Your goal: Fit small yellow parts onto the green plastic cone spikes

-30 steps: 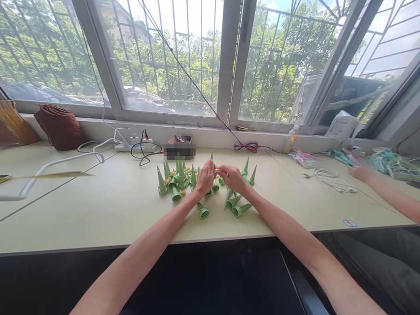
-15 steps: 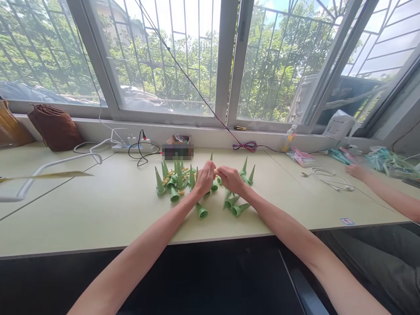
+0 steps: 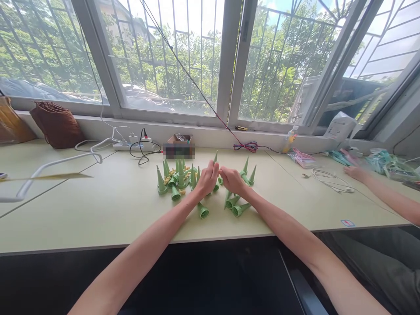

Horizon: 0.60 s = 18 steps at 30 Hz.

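Over the middle of the table my left hand (image 3: 207, 179) is closed around a green plastic spike (image 3: 215, 156), whose tip points up above the fingers. Beside it, my right hand (image 3: 232, 180) is closed in a pinch, its fingertips almost meeting the left hand; whatever they pinch is hidden. Several more green spikes (image 3: 160, 183) stand or lie to the left, with small yellow parts (image 3: 168, 179) among them. Right of my hands, others stand upright near a lying spike (image 3: 241, 210) with a hollow, ridged wide end. One lying spike (image 3: 203, 211) is closer to the table's front edge.
Behind the spikes are a small open box (image 3: 180, 139) and a power strip (image 3: 123, 146) with cables. A brown drawstring bag (image 3: 57, 124) is at the back left. To the right, a co-worker's hand (image 3: 356, 173) reaches near plastic bags, beside a coiled white cable (image 3: 331, 179).
Both hands stay close together, and the held spike has shifted slightly right. A yellowish bit seen between my fingers earlier is now hidden.
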Available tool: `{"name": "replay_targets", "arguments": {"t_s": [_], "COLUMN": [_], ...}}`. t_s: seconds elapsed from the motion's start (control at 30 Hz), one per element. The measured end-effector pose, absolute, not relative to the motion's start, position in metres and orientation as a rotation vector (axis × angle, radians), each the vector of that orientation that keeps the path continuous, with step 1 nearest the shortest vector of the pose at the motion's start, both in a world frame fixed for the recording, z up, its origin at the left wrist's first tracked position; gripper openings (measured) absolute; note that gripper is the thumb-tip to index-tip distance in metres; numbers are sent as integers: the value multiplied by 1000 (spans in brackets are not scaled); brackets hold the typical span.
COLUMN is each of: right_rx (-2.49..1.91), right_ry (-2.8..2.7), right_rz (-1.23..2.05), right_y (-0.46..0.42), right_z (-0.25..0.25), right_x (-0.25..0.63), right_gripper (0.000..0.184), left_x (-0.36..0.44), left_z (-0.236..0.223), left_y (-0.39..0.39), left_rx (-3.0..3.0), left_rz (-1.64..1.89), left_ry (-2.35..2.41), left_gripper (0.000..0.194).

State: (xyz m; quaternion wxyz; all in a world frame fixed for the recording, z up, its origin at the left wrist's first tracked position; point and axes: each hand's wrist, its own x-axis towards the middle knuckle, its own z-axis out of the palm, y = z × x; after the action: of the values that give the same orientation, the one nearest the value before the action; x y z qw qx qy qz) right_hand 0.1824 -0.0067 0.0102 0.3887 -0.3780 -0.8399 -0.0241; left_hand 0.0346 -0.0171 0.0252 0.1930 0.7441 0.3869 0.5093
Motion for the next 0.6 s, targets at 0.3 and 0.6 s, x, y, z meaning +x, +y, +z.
{"name": "replay_targets", "arguments": {"t_s": [0.3,0.6], "right_rx": [-907,-738], "right_ry": [-2061,-2044], "right_rz": [92,181], "right_y": [-5,-8], "right_z": [13,16], "right_x": [180,180], "right_gripper": [38,20], "left_x": [34,34], "left_z": [24,28], "left_y": [-13,-11], "left_rx": [1831,1476], "left_rz": [1478,1479], "left_ry": [1033,924], "left_gripper": [47,39]}}
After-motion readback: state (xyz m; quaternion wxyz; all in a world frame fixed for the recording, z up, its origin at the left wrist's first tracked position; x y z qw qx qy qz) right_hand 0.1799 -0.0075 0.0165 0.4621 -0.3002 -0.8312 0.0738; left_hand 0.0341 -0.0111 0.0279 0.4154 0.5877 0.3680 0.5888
